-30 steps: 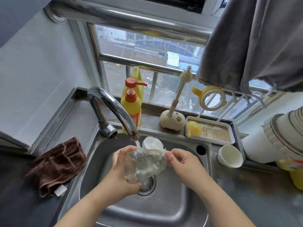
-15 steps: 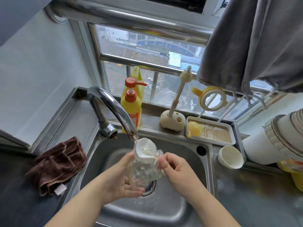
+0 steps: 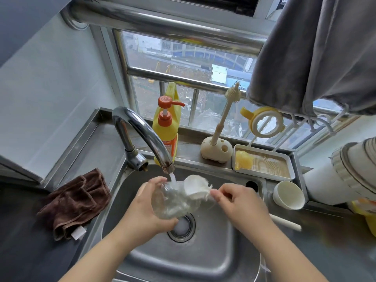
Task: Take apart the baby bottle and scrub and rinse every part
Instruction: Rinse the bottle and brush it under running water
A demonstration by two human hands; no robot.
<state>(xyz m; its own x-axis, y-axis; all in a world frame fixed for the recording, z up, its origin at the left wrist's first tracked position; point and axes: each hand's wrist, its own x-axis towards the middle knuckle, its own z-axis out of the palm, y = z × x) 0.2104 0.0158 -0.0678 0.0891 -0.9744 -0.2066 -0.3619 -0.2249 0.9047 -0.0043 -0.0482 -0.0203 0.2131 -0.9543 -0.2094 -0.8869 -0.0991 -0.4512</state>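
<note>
Bottle (image 3: 175, 202) now tipped sideways under tap (image 3: 142, 135)

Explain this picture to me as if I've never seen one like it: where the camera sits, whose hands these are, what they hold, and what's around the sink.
No machine here: a person wears a wide-angle camera on the head, so you look down along their own arms into a steel sink. The left hand grips a clear baby bottle under water running from the tap. The right hand holds a white bottle brush; its bristly head is at the bottle's mouth and its handle sticks out past the wrist. On the ledge behind stand a yellow soap bottle, a thin brush in a holder, and a tray. A white cup sits right of the sink, a brown cloth left.
</note>
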